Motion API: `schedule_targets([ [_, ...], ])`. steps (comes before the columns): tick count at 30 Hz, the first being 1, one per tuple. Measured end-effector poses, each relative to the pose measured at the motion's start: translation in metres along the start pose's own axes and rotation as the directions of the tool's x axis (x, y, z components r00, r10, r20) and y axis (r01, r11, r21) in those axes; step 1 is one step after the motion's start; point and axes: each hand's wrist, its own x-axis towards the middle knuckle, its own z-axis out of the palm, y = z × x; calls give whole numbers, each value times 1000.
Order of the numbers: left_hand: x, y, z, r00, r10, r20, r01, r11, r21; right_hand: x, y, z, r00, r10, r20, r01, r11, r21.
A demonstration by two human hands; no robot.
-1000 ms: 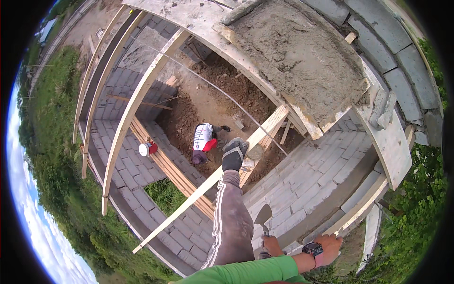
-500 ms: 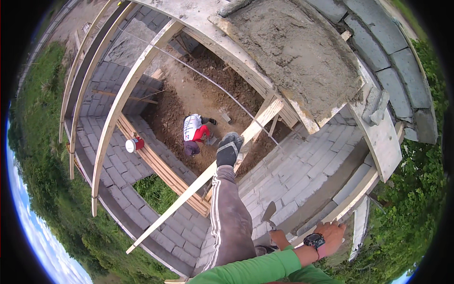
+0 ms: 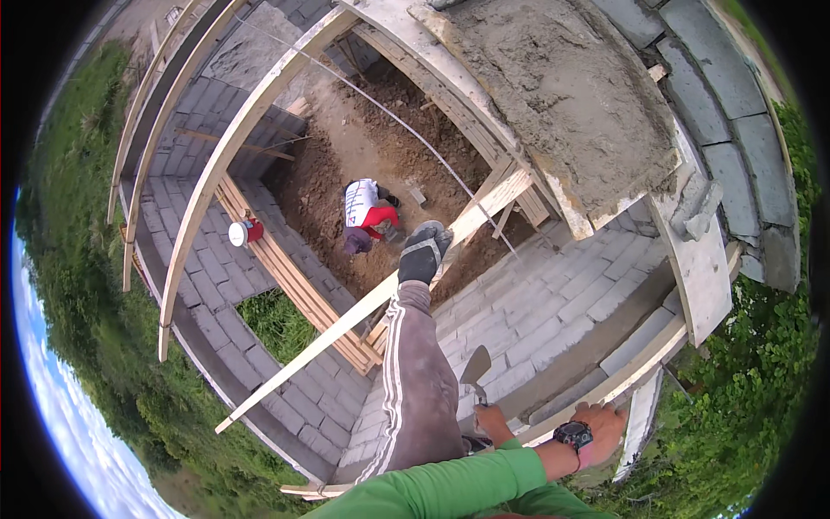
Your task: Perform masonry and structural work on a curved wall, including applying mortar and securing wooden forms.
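My left arm, in a green sleeve with a black watch, crosses over my right arm. My left hand [image 3: 601, 430] is closed over the edge of the long wooden board [image 3: 640, 362] along the top of the block wall, at the lower right. Partly hidden behind the left sleeve, my right hand [image 3: 493, 422] grips the handle of a trowel [image 3: 475, 365]. The trowel's grey blade points up and away, above a strip of smooth mortar [image 3: 562, 374]. My gloved-looking dark shoe [image 3: 424, 252] stands on a narrow wooden beam [image 3: 346, 326].
A mortar-filled board [image 3: 571, 104] stands at the upper right, beside grey blocks [image 3: 735, 173]. Far below, a person [image 3: 367, 212] bends over on the dirt floor. Curved-looking wooden beams [image 3: 216, 182] span the left. A red and white container [image 3: 246, 232] sits on stacked planks [image 3: 294, 281].
The view has shifted slightly. The trowel has tipped a little more upright and moved left in the picture. My left hand stays on the board.
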Motion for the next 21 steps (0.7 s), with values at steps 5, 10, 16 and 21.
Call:
schedule_targets([
  [5, -11, -11, -11, 997, -62, -48, 60, 997, -41, -19, -9, 22, 996, 63, 56, -49, 975, -219],
  [10, -10, -5, -14, 988, -96, -120, 91, 995, -44, -40, -37, 17, 993, 113, 21, -113, 994, -12],
  [16, 7, 17, -1, 984, 67, -164, -56, 996, 69, 8, -8, -63, 995, 89, 38, -96, 960, 265],
  [21, -11, 9, -10, 989, -51, -140, 56, 998, 34, -26, -26, -7, 994, 67, -91, -67, 998, 12],
])
